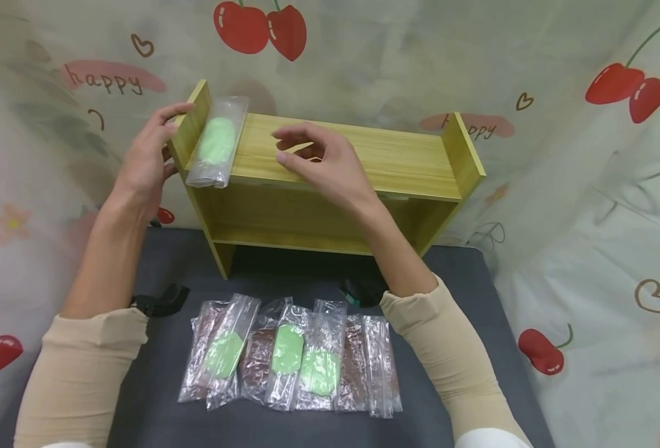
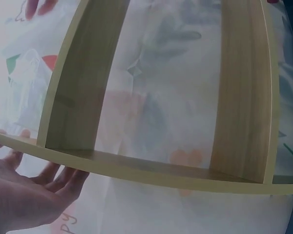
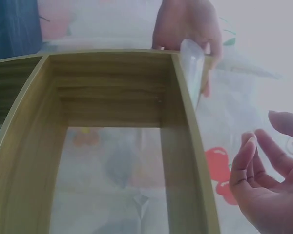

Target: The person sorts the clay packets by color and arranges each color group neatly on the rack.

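A small two-tier wooden shelf (image 1: 341, 149) stands against the patterned curtain. My left hand (image 1: 147, 152) grips its left side panel (image 2: 136, 171) near the top. On the top board, against that panel, leans a clear plastic packet (image 1: 216, 142) holding a light green oval piece; its edge (image 3: 191, 66) also shows in the right wrist view. My right hand (image 1: 327, 158) hovers over the middle of the top board, fingers loosely bent with nothing between them. In the right wrist view my right hand (image 3: 268, 178) is apart from the shelf.
On the dark grey table (image 1: 156, 361), several clear packets lie in an overlapping row: green ones (image 1: 287, 351) and brown ones (image 1: 354, 367). A curtain (image 1: 588, 218) with cherries surrounds the table. Black wrist straps (image 1: 162, 303) circle both forearms.
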{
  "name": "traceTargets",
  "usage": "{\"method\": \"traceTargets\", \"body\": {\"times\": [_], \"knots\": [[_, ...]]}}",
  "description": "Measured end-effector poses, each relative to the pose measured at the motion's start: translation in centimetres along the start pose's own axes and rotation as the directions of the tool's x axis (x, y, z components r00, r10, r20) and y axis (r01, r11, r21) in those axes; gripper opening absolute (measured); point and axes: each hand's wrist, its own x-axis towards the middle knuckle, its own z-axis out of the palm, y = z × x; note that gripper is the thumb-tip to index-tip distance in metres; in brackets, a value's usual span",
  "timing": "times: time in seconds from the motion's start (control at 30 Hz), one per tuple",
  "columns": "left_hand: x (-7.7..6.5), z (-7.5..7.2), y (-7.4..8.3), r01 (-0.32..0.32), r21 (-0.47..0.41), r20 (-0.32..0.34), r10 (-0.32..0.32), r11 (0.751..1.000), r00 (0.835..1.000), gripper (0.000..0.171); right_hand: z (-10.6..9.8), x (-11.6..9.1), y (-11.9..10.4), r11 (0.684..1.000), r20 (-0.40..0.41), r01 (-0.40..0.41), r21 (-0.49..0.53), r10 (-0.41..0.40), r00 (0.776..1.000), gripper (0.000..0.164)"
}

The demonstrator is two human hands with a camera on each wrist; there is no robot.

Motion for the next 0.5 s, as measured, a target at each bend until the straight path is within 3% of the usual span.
{"method": "traceTargets", "body": {"times": [0.27,0.5], "knots": [[0.1,0.6,0.2,0.021,0.052,-0.063,-0.018,0.998,0.998,0.039,-0.6,-2.2,-0.1,0.999,0.010,0.051,-0.001,-0.051,0.999,0.032],[0.1,0.5,0.2,0.031,0.077,-0.070,-0.026,0.997,0.997,0.038,-1.2,-4.2,0.8,0.998,0.034,0.069,0.005,-0.069,0.997,0.032]]}}
